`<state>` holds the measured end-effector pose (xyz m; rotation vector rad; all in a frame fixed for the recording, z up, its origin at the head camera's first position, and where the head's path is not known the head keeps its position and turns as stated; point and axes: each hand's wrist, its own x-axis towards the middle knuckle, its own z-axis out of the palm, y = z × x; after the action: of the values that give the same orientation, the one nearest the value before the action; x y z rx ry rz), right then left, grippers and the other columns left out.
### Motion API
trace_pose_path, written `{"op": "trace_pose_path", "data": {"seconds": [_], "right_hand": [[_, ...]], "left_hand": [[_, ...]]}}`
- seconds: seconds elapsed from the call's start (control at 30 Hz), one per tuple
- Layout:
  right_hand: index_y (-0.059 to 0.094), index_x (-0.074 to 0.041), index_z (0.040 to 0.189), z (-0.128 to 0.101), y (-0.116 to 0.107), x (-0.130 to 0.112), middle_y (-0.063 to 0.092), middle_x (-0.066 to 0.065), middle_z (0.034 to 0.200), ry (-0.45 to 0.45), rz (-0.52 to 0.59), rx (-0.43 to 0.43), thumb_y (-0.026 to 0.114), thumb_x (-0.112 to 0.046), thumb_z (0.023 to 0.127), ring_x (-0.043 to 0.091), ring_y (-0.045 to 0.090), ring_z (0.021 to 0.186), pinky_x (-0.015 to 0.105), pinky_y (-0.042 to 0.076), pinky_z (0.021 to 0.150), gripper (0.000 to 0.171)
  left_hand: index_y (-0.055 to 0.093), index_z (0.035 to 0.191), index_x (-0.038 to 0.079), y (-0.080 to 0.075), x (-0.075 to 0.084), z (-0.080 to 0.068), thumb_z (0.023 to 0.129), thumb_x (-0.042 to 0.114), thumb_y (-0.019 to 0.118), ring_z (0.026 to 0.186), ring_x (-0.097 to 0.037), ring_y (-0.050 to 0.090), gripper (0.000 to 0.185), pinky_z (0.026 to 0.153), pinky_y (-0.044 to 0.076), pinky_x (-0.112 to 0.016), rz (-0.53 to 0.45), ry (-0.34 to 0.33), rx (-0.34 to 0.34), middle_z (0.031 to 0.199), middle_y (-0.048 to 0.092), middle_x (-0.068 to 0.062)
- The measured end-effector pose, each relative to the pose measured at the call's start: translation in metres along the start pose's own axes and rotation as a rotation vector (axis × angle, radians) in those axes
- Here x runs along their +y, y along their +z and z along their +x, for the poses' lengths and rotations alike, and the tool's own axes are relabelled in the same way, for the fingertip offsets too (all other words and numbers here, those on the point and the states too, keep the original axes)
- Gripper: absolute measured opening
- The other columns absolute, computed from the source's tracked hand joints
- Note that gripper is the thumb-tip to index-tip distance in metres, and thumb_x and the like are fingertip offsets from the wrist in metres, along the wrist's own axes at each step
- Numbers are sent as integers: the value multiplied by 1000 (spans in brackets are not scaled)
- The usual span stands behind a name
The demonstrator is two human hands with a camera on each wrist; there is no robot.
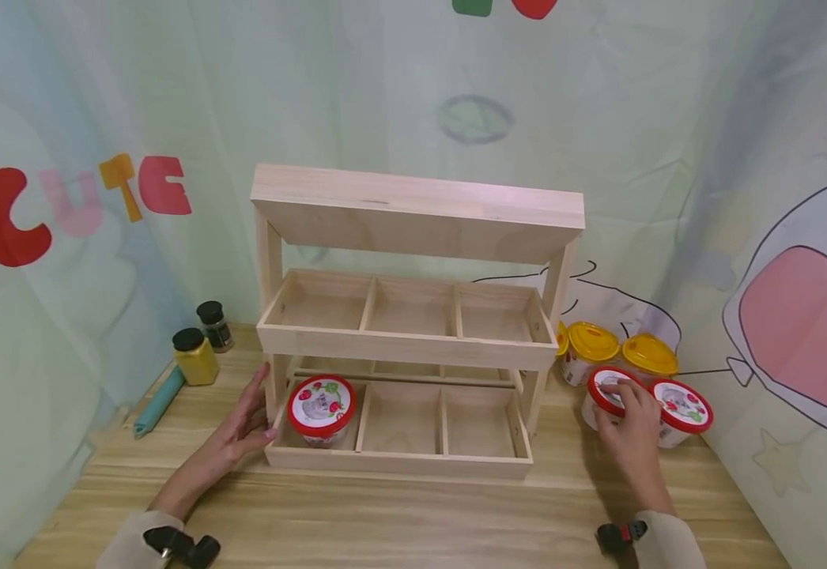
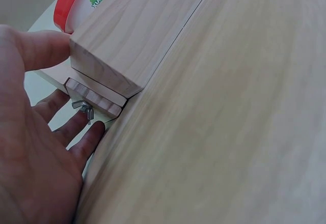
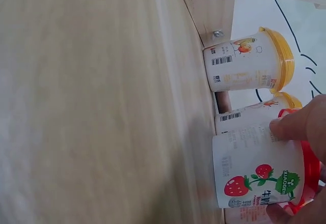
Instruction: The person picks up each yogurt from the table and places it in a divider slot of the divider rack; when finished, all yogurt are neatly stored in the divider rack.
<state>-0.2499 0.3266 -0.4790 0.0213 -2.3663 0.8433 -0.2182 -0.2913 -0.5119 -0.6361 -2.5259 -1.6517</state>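
Observation:
A two-tier wooden shelf point(image 1: 413, 344) with three compartments per tier stands on the table. My left hand point(image 1: 232, 435) is at its lower left end. In the left wrist view, the thumb point(image 2: 46, 50) touches the corner of the lower tray, and the fairly straight fingers lie beside a board with a wing nut point(image 2: 84, 108). A red-lidded tub point(image 1: 321, 407) sits in the lower left compartment. To the right of the shelf, my right hand point(image 1: 630, 423) grips another red-lidded tub point(image 3: 254, 168) near its lid, thumb on its side. A third red-lidded tub point(image 1: 682, 407) stands right beside it.
Several yellow-lidded tubs point(image 1: 591, 344) stand behind the red-lidded ones, close to the shelf's right post. At the left are a yellow jar point(image 1: 196, 359) with a black lid, a small dark jar point(image 1: 216, 328) and a teal roll point(image 1: 159, 403). A printed curtain point(image 1: 385, 87) surrounds the table.

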Motion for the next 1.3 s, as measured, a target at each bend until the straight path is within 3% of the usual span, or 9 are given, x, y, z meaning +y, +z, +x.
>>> {"op": "trace_pose_path", "data": {"seconds": [0.33, 0.57, 1.07, 1.17, 1.3], "right_hand": [[69, 5, 122, 4, 0, -1, 55, 33, 150, 98, -4, -38, 78, 4, 89, 53, 43, 140, 72, 31, 118, 35], [71, 5, 118, 3, -1, -3, 61, 31, 145, 37, 11, 18, 79, 5, 87, 52, 48, 135, 72, 34, 115, 32], [74, 4, 118, -4, -20, -29, 65, 28, 141, -5, -2, 80, 83, 5, 84, 50, 53, 133, 72, 43, 111, 36], [75, 4, 117, -7, -23, -33, 67, 27, 139, -27, 12, 90, 83, 5, 83, 48, 56, 131, 65, 45, 110, 35], [76, 2, 117, -11, -26, -38, 67, 25, 140, -43, 28, 90, 83, 4, 84, 46, 56, 131, 41, 42, 107, 35]], "left_hand": [[-7, 174, 30, 1, -2, 0, 102, 9, 65, 146, -68, 34, 104, 103, 39, -9, 5, -5, 2, 172, 17, -39], [-8, 174, 31, 0, -1, 0, 102, 10, 65, 146, -71, 34, 104, 102, 40, -10, 1, -18, 0, 172, 17, -39], [-8, 174, 32, -1, 0, -1, 102, 10, 65, 147, -72, 32, 104, 102, 40, -9, -8, -24, -6, 172, 16, -39], [-8, 174, 32, -1, 0, -1, 102, 11, 65, 148, -72, 31, 104, 102, 39, -9, -5, -28, -6, 173, 15, -39], [-8, 174, 32, -1, 0, 0, 102, 11, 65, 148, -72, 31, 104, 102, 39, -9, 4, -30, -3, 173, 14, -39]]}}
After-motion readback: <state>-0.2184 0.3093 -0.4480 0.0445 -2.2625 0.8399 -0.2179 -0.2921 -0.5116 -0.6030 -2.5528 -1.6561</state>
